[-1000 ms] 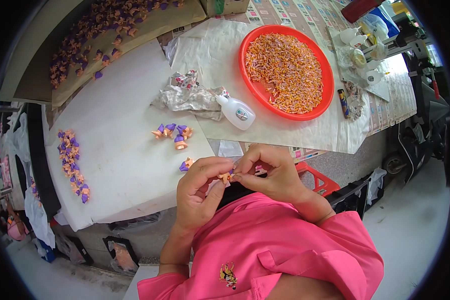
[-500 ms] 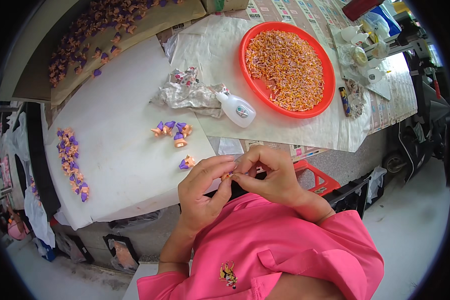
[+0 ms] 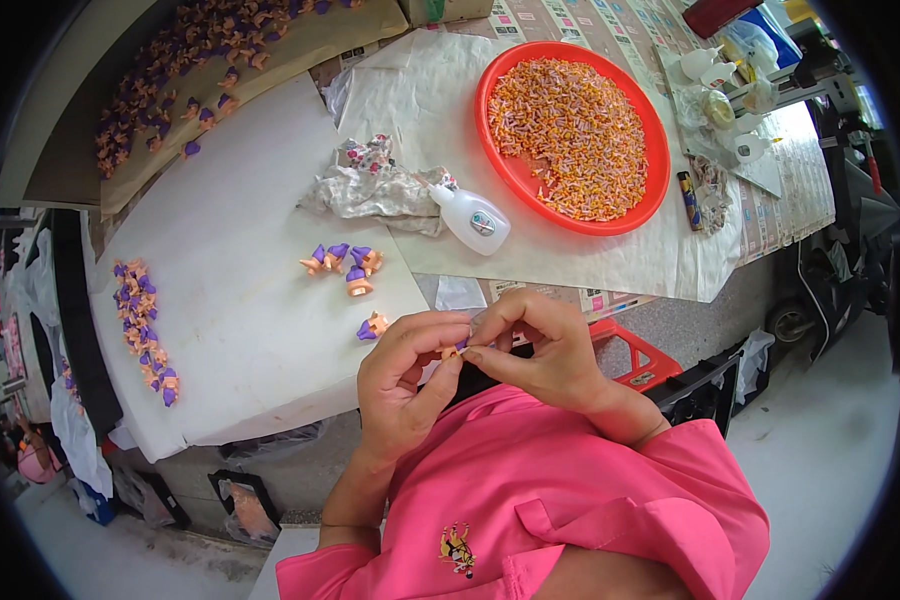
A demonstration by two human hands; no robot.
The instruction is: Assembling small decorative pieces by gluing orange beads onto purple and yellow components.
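Above the table's front edge, my left hand (image 3: 405, 378) pinches a small peach-and-purple plastic figure part (image 3: 451, 353), mostly covered by the fingers. My right hand (image 3: 545, 352) meets it with thumb and forefinger closed on a tiny pale piece, too small to make out well. Just beyond my left hand lies a single purple-and-peach figure part (image 3: 372, 326). Several more figure parts (image 3: 358, 285) sit in a loose group farther off. A white squeeze bottle (image 3: 475, 222) lies on its side beside a crumpled cloth (image 3: 370, 195).
A round red tray (image 3: 484, 125) holds many tiny orange-and-pink pieces (image 3: 590, 130). At the left stands a row of figure parts (image 3: 142, 325); many more fill a paper-lined box (image 3: 130, 185) at the far left. Bottles (image 3: 700, 65) and a lighter-like tube (image 3: 689, 200) are at the right.
Both hands stay together in nearly the same place. The left fingers have shifted slightly, and more of the peach part shows between the fingertips.
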